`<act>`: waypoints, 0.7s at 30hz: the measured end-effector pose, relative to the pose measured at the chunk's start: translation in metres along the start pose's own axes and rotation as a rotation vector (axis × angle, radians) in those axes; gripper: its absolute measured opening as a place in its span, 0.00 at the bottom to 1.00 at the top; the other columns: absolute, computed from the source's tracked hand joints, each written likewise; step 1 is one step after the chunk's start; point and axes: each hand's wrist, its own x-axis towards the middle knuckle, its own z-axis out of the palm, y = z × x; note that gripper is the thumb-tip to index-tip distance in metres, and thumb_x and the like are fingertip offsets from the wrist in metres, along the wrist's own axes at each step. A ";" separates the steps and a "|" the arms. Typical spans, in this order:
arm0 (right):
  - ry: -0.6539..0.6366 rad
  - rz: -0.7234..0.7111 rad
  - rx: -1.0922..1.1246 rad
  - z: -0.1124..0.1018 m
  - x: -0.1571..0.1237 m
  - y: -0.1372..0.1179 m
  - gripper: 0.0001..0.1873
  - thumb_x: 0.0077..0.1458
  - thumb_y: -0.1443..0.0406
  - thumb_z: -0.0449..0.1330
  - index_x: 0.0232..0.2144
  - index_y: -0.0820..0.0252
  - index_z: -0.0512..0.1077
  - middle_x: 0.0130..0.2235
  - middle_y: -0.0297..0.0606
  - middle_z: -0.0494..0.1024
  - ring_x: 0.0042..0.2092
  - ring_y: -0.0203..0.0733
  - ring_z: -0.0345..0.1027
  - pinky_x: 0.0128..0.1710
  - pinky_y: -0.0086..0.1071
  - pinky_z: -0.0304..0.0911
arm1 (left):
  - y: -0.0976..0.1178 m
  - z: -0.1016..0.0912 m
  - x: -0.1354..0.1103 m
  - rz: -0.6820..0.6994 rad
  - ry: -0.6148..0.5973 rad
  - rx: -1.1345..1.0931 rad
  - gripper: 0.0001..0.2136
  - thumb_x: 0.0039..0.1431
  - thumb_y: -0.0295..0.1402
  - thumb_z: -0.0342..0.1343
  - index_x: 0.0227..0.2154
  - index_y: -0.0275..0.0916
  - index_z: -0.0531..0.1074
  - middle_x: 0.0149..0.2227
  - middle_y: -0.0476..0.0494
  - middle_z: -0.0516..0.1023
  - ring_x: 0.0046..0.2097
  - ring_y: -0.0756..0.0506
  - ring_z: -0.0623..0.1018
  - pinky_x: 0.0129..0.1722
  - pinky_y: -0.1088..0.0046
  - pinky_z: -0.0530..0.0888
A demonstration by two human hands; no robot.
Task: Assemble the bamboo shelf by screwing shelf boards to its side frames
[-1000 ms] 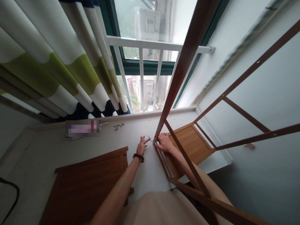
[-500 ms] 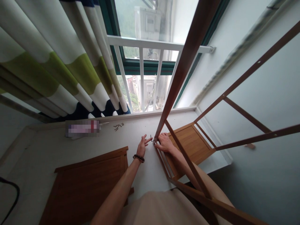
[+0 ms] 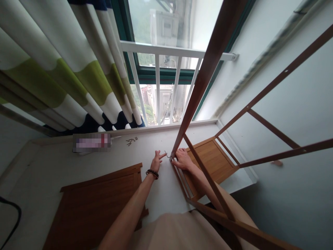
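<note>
A reddish-brown wooden shelf frame [image 3: 194, 97] stands tilted across the right side of the head view. At the foot of its near post, my right hand [image 3: 182, 159] is closed round the wood, its fingers partly hidden behind the post. A small bent hex key [image 3: 168, 155] sticks out from the post's foot toward the left. My left hand [image 3: 156, 161], wearing a dark beaded bracelet [image 3: 152, 173], has its fingers spread, with one outstretched fingertip against the hex key. A wooden panel [image 3: 213, 158] sits within the frame, beyond my right hand.
Several small screws [image 3: 131, 141] lie on the white ledge [image 3: 101, 163]. Left of them is a blurred-out package [image 3: 91, 142]. A loose dark wooden panel [image 3: 96, 208] rests at lower left. Behind are a striped curtain [image 3: 88, 76] and a white window railing [image 3: 157, 83].
My left hand has shifted slightly left, and the hex key has swung a little with its free end now farther left. My right hand stays at the post's foot.
</note>
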 end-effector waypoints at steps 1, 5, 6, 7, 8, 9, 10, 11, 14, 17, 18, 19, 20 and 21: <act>0.003 0.002 -0.002 0.000 0.000 0.000 0.09 0.46 0.61 0.53 0.31 0.59 0.63 0.32 0.36 0.68 0.38 0.41 0.57 0.46 0.36 0.47 | -0.001 -0.001 -0.001 0.005 -0.027 -0.018 0.33 0.56 0.55 0.31 0.46 0.33 0.69 0.54 0.35 0.65 0.59 0.39 0.59 0.51 0.60 0.63; 0.012 0.009 -0.002 0.003 -0.001 0.002 0.09 0.45 0.60 0.54 0.29 0.59 0.63 0.32 0.36 0.68 0.38 0.41 0.57 0.45 0.36 0.47 | -0.009 0.000 -0.009 0.037 -0.076 -0.002 0.32 0.56 0.54 0.30 0.40 0.36 0.73 0.55 0.39 0.64 0.58 0.41 0.59 0.50 0.62 0.65; 0.014 0.008 0.001 0.003 -0.001 0.002 0.08 0.45 0.60 0.54 0.28 0.59 0.63 0.31 0.36 0.68 0.38 0.41 0.57 0.45 0.35 0.48 | -0.010 0.001 -0.011 0.035 -0.068 0.021 0.32 0.56 0.54 0.30 0.38 0.36 0.74 0.56 0.40 0.63 0.58 0.41 0.59 0.50 0.62 0.65; 0.016 0.006 0.002 0.004 -0.001 0.002 0.08 0.45 0.60 0.54 0.28 0.59 0.63 0.31 0.36 0.68 0.38 0.41 0.57 0.45 0.35 0.48 | -0.009 0.002 -0.012 0.038 -0.052 0.052 0.33 0.57 0.53 0.29 0.37 0.37 0.75 0.56 0.40 0.63 0.58 0.40 0.59 0.49 0.62 0.66; 0.020 0.006 0.000 0.004 -0.001 0.003 0.09 0.45 0.60 0.54 0.29 0.59 0.63 0.31 0.36 0.68 0.38 0.41 0.57 0.45 0.35 0.48 | -0.007 0.003 -0.012 0.061 -0.031 0.098 0.33 0.57 0.53 0.28 0.36 0.37 0.75 0.56 0.40 0.64 0.58 0.40 0.60 0.49 0.61 0.65; 0.025 0.005 -0.003 0.004 -0.001 0.003 0.09 0.46 0.60 0.54 0.29 0.59 0.63 0.32 0.36 0.68 0.38 0.41 0.57 0.45 0.35 0.48 | -0.004 0.003 -0.012 0.114 -0.004 0.161 0.33 0.57 0.52 0.28 0.35 0.36 0.76 0.55 0.40 0.65 0.57 0.40 0.60 0.51 0.59 0.64; 0.028 0.003 -0.005 0.004 -0.001 0.003 0.09 0.46 0.60 0.54 0.29 0.59 0.63 0.32 0.36 0.68 0.38 0.41 0.57 0.45 0.35 0.47 | 0.000 0.003 -0.011 0.196 0.020 0.241 0.32 0.58 0.51 0.29 0.33 0.36 0.76 0.54 0.39 0.66 0.57 0.40 0.60 0.53 0.58 0.62; 0.032 0.003 -0.005 0.004 -0.001 0.003 0.09 0.46 0.60 0.54 0.29 0.59 0.63 0.31 0.36 0.68 0.37 0.41 0.57 0.45 0.35 0.47 | 0.004 0.001 -0.009 0.297 0.027 0.331 0.31 0.58 0.51 0.31 0.30 0.37 0.77 0.54 0.40 0.67 0.57 0.40 0.60 0.55 0.57 0.59; 0.034 -0.003 0.005 0.004 -0.001 0.002 0.09 0.47 0.60 0.53 0.29 0.59 0.64 0.31 0.36 0.68 0.37 0.41 0.57 0.44 0.35 0.47 | 0.011 -0.006 -0.004 0.560 -0.111 0.575 0.25 0.56 0.50 0.39 0.24 0.41 0.77 0.55 0.46 0.65 0.57 0.41 0.58 0.59 0.60 0.52; 0.039 -0.002 0.008 0.004 -0.001 0.001 0.09 0.47 0.60 0.53 0.29 0.59 0.63 0.32 0.36 0.68 0.37 0.41 0.57 0.44 0.35 0.47 | 0.004 -0.012 -0.001 0.539 -0.198 0.637 0.22 0.55 0.50 0.42 0.31 0.42 0.77 0.53 0.45 0.68 0.57 0.42 0.57 0.59 0.62 0.51; 0.039 -0.002 0.005 0.003 -0.001 0.001 0.09 0.47 0.60 0.53 0.29 0.59 0.63 0.32 0.36 0.68 0.38 0.41 0.57 0.45 0.35 0.47 | 0.001 -0.013 0.000 0.479 -0.157 0.613 0.24 0.56 0.50 0.40 0.37 0.40 0.76 0.51 0.42 0.70 0.57 0.41 0.58 0.59 0.61 0.50; 0.039 -0.002 0.002 0.003 -0.001 0.001 0.09 0.46 0.60 0.53 0.29 0.59 0.63 0.32 0.36 0.68 0.38 0.41 0.58 0.45 0.35 0.47 | -0.003 -0.014 0.000 0.415 -0.105 0.574 0.26 0.57 0.50 0.38 0.42 0.37 0.73 0.48 0.39 0.72 0.57 0.41 0.58 0.58 0.59 0.50; 0.037 -0.003 -0.002 0.003 -0.001 0.001 0.09 0.46 0.60 0.53 0.29 0.59 0.63 0.32 0.36 0.68 0.38 0.41 0.58 0.45 0.35 0.47 | -0.007 -0.014 0.001 0.360 -0.057 0.528 0.28 0.58 0.50 0.36 0.46 0.35 0.70 0.46 0.37 0.73 0.57 0.41 0.58 0.58 0.58 0.49; 0.036 -0.005 -0.005 0.003 -0.001 0.001 0.08 0.46 0.60 0.54 0.29 0.59 0.63 0.32 0.36 0.68 0.38 0.41 0.58 0.45 0.36 0.48 | -0.009 -0.014 0.001 0.319 -0.026 0.479 0.29 0.58 0.50 0.35 0.49 0.33 0.67 0.46 0.35 0.74 0.57 0.40 0.58 0.58 0.57 0.49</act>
